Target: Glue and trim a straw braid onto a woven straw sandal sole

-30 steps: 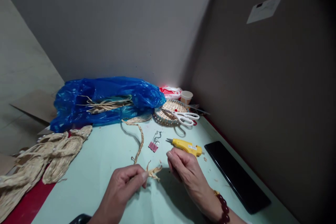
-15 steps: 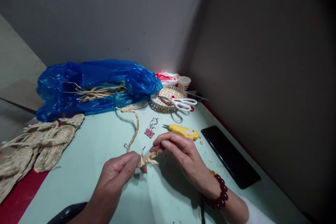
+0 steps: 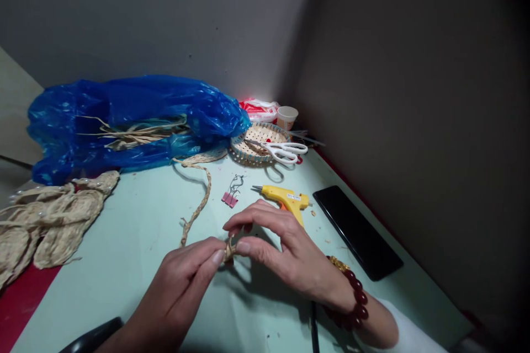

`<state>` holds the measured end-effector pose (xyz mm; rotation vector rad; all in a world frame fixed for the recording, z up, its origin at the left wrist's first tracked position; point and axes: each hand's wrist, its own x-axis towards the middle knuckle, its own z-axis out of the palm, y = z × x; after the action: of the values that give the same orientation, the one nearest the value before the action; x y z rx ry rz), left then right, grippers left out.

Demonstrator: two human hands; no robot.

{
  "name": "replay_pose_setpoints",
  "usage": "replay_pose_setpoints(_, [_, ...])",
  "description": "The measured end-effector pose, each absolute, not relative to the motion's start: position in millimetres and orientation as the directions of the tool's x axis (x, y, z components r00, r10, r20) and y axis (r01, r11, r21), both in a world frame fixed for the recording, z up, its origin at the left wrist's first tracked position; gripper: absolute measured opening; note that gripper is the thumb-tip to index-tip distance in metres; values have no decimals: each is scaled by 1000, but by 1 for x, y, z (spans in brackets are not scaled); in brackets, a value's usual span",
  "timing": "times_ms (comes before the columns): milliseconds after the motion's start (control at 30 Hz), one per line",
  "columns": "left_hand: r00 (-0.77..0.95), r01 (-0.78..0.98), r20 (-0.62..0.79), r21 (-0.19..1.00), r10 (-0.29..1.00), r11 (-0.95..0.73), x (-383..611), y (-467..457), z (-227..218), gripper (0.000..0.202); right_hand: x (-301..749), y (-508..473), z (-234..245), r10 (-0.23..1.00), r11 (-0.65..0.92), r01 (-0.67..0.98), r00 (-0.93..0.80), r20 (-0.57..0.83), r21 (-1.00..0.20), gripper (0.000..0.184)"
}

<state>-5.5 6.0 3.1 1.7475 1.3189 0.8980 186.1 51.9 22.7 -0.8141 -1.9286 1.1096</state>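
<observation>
My left hand (image 3: 188, 273) and my right hand (image 3: 275, 242) meet over the pale green table (image 3: 136, 231), both pinching a small piece of straw braid (image 3: 229, 250) between thumbs and fingertips. The piece is mostly hidden by my fingers. A red bead bracelet (image 3: 351, 300) is on my right wrist. A longer straw braid (image 3: 199, 201) lies on the table just beyond my left hand. A yellow glue gun (image 3: 284, 197) rests behind my right hand.
A blue plastic bag (image 3: 128, 121) with straw lies at the back. Woven straw pieces (image 3: 49, 220) sit at the left. A small basket (image 3: 256, 140) holds white scissors (image 3: 285, 151); a cup (image 3: 286, 117), pink binder clips (image 3: 229, 198) and a black phone (image 3: 356, 231) lie nearby.
My right hand has come left from near the glue gun and closed on the straw piece held by my left hand. The view has tilted down a little.
</observation>
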Motion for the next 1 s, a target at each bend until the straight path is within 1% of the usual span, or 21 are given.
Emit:
replay_pose_setpoints(133, [267,457,150,850,952,-262,-5,7,2,27,184,51,19,808,409,204,-534,249,-890,6])
replay_pose_setpoints(267, [346,560,294,697,891,-447,-9,9,-4,12,181,48,14,824,406,197,-502,264,-893,12])
replay_pose_setpoints(367, [344,616,355,614,869,-494,-11,9,-6,19,178,45,12,856,359,183,-456,244,-915,13])
replay_pose_setpoints(500, [322,674,358,564,877,-477,-10,8,-4,30,175,40,9,908,272,113,-358,216,-956,14])
replay_pose_setpoints(600, [326,724,384,485,864,-490,-11,7,0,32,173,37,6,934,219,51,-300,195,-974,15])
replay_pose_setpoints(700, [377,729,477,377,794,-572,-15,5,1,30,172,36,4,942,205,33,-277,188,-978,17])
replay_pose_setpoints(767, [426,705,504,334,751,-625,-19,4,-1,29,172,36,3,942,197,39,-285,178,-980,16])
replay_pose_setpoints(833, [443,698,483,343,755,-629,-22,4,-3,26,173,38,5,932,166,70,-337,134,-984,14])
replay_pose_setpoints(933, [397,704,405,441,824,-556,-23,7,-5,26,176,43,10,884,157,140,-461,76,-978,12])
replay_pose_setpoints(1000, [370,700,364,496,855,-514,-21,8,-5,33,178,45,14,857,175,197,-513,50,-965,4])
